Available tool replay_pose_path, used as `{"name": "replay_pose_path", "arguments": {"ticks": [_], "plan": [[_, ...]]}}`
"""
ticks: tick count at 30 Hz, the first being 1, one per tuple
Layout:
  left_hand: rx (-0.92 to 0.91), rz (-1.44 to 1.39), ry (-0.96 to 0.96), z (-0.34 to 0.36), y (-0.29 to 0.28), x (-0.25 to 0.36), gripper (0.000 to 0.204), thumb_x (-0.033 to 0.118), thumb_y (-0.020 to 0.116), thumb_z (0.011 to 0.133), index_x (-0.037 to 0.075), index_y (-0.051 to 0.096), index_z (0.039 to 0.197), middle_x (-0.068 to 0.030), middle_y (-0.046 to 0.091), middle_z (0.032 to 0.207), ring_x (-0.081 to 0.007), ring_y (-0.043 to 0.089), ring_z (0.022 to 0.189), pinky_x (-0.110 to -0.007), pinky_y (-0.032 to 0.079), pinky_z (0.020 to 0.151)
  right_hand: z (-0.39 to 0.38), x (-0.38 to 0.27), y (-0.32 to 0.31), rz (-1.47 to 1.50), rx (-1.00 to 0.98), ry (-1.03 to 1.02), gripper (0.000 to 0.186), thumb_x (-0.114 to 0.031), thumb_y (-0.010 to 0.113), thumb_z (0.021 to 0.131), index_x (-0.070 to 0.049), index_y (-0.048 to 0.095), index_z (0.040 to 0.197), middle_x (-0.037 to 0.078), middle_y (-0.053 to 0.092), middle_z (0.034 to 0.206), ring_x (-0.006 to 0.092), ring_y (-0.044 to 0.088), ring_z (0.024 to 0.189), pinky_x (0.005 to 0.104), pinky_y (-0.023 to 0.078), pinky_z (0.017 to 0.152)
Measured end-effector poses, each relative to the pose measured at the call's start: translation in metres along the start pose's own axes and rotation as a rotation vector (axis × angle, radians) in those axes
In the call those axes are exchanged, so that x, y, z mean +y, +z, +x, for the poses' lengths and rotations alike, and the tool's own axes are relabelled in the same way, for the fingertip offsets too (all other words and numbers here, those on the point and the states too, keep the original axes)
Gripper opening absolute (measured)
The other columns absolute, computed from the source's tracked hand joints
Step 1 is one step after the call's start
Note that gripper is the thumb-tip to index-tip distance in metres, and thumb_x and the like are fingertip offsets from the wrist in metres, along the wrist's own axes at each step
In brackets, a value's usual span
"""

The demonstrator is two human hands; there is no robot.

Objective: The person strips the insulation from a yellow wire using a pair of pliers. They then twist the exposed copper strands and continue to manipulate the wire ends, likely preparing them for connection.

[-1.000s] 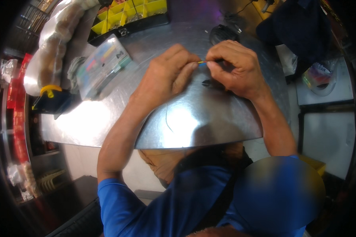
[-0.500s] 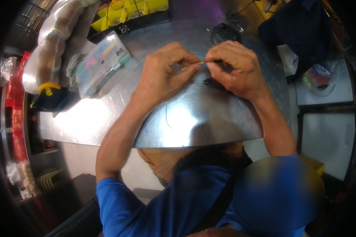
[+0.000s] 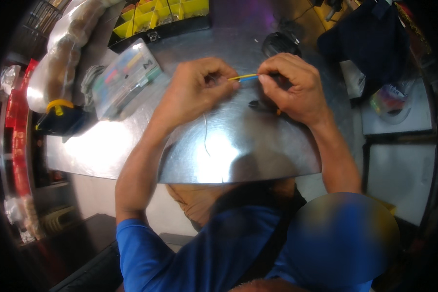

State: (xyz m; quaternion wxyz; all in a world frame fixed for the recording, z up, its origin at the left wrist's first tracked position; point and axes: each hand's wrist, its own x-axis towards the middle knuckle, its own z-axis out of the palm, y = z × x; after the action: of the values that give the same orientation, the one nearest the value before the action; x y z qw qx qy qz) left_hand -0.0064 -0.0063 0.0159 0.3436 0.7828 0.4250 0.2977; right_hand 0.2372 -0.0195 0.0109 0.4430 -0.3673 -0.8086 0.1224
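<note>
Between my two hands run thin yellow and blue wires (image 3: pixel 244 77), close together and drawn nearly straight above the metal table. My left hand (image 3: pixel 199 87) pinches one end between thumb and fingertips. The other end is pinched by my right hand (image 3: pixel 294 85). From under the left hand hangs a thin grey cable (image 3: pixel 206 136). A dark tool with a bit of orange (image 3: pixel 263 105) lies on the table beneath the right hand, which partly hides it; its kind is unclear.
A clear plastic case of coloured pieces (image 3: pixel 126 80) lies left of the hands, beside a grey cable coil (image 3: pixel 88 80). Farther back are a black box with yellow compartments (image 3: pixel 153 17) and a black object (image 3: pixel 280 45). Dark cloth (image 3: pixel 365 41) hangs at right. The metal table's edge (image 3: pixel 199 183) curves in front.
My hands have moved slightly apart, the left one shifting leftward. A longer stretch of yellow wire shows between them, and blue wire is now visible beside it.
</note>
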Motion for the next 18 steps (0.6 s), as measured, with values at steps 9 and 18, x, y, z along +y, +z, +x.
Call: {"name": "replay_pose_path", "arguments": {"ticks": [9, 18], "plan": [[0.122, -0.015, 0.066, 0.001, 0.007, 0.002, 0.012, 0.013, 0.074, 0.098, 0.002, 0.075, 0.102, -0.0009, 0.064, 0.095, -0.0061, 0.056, 0.077, -0.024, 0.046, 0.065, -0.002, 0.002, 0.002, -0.013, -0.002, 0.023, 0.005, -0.009, 0.075, 0.085, -0.007, 0.072, 0.088, 0.003, 0.072, 0.08, 0.0176, 0.066, 0.068, 0.0334, 0.046, 0.066], [0.164, 0.001, 0.201, 0.001, 0.012, 0.003, 0.013, 0.015, 0.073, 0.099, 0.002, 0.071, 0.096, -0.0015, 0.058, 0.087, -0.0088, 0.05, 0.073, -0.027, 0.041, 0.063, -0.002, 0.002, 0.002, 0.04, 0.03, 0.019, 0.004, -0.01, 0.076, 0.086, -0.007, 0.073, 0.088, 0.002, 0.071, 0.078, 0.0136, 0.058, 0.061, 0.0312, 0.044, 0.062]]}}
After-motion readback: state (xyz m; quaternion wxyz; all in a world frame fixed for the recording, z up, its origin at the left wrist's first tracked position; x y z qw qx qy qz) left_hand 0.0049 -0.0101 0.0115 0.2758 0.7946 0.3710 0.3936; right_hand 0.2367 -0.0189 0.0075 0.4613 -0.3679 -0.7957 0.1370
